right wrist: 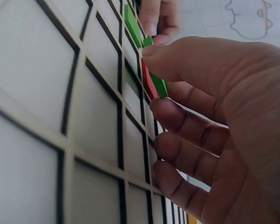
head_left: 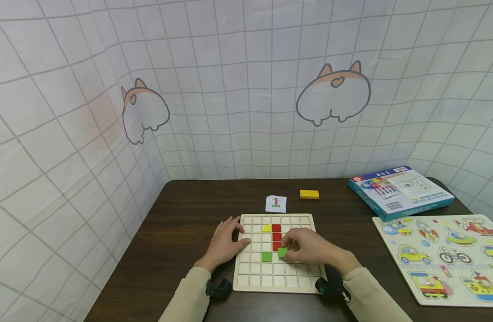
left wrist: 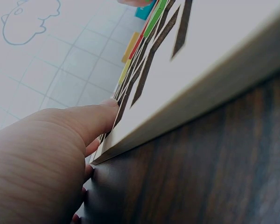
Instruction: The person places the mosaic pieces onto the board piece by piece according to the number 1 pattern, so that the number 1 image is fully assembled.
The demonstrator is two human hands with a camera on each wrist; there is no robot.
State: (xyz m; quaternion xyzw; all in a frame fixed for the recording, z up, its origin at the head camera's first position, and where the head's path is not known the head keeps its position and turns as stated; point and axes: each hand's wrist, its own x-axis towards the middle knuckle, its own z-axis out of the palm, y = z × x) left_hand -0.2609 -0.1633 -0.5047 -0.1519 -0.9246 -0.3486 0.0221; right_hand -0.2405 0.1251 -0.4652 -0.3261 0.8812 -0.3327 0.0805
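A pale wooden grid board lies on the dark table. My left hand rests at its left edge, thumb on the rim and fingers spread toward the far corner; the left wrist view shows the thumb on top. Between thumb and index finger, my right hand pinches a green square tile, tilted over the grid just below the red column. Three red tiles stand in that column, with a yellow piece beside the top one. Another green tile sits in a cell left of the held one.
Behind the board lie a small paper card printed with a coloured grid pattern and a yellow block. A flat teal-sided box is at the back right, overlapping a vehicle picture puzzle. Grid-patterned curtains enclose the table.
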